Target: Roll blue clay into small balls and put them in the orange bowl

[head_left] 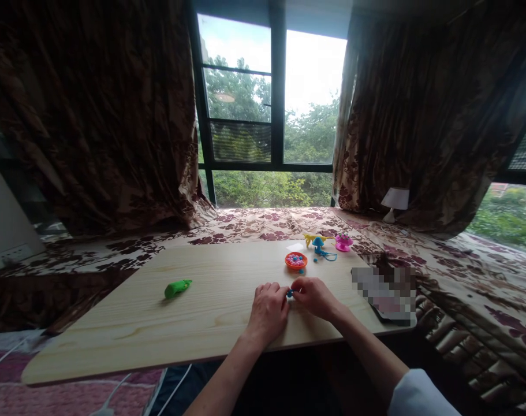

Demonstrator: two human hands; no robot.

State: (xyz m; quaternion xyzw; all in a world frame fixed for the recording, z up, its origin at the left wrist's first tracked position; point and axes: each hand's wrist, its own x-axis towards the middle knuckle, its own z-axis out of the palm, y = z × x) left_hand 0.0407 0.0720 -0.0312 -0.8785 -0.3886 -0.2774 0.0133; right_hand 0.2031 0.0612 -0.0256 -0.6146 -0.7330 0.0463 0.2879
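My left hand rests low over the wooden table, its fingers curled toward a small blue piece. From the other side, my right hand pinches that piece between thumb and fingers. The two hands nearly meet around it, and the fingers cover much of its shape. Just beyond them sits an orange bowl filled with small pink, blue and purple balls. Small blue bits lie beside the bowl.
Behind the bowl stand a blue mushroom-shaped toy, a yellow toy and a pink toy. A green toy lies at the left of the table. A pixelated item covers the right corner.
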